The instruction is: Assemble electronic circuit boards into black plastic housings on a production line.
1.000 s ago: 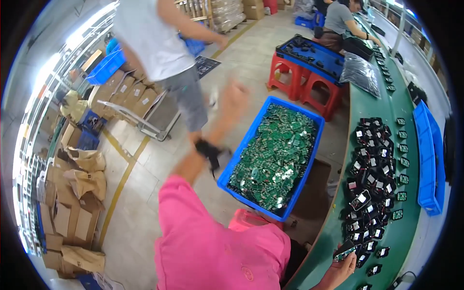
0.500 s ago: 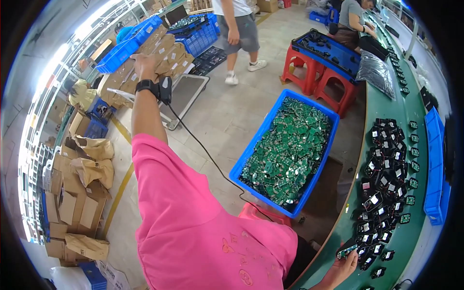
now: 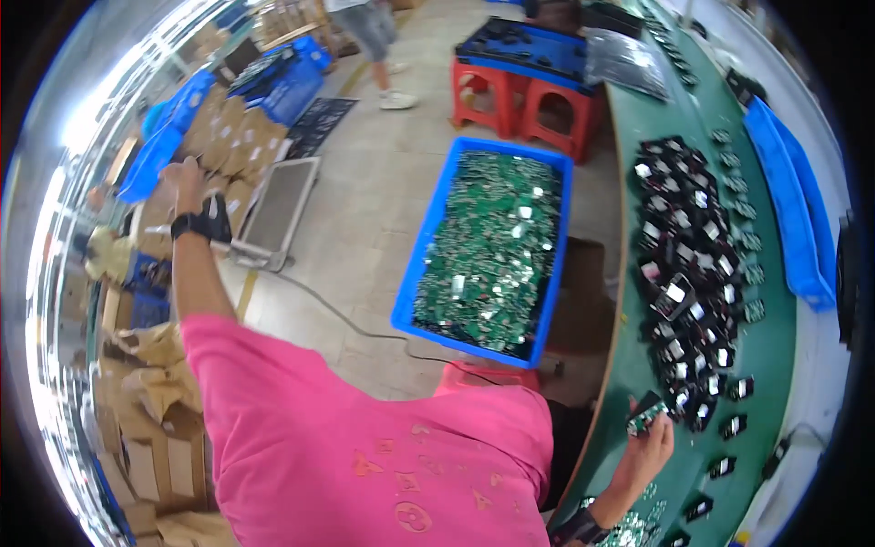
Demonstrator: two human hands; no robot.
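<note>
My left arm stretches far out to the left, with a black band and small black device on its wrist. My left hand is beside a blue plastic crate and a stack of brown paper packages. Blur hides its fingers and any hold. My right hand pinches a small black housing with a green circuit board above the green bench. Just beyond it lies a dense pile of black housings with white patches. Green circuit boards fill a blue bin between my arms.
A flat trolley stands on the floor near my left hand. Red stools carry a blue tray of black parts. A cable runs from my left wrist across the floor. Another person is at the far side. Cartons sit lower left.
My view has turned, so the bin and bench sit farther left and higher. My left hand remains beside the crate, and my right hand still holds the housing. The person beyond has stepped on.
</note>
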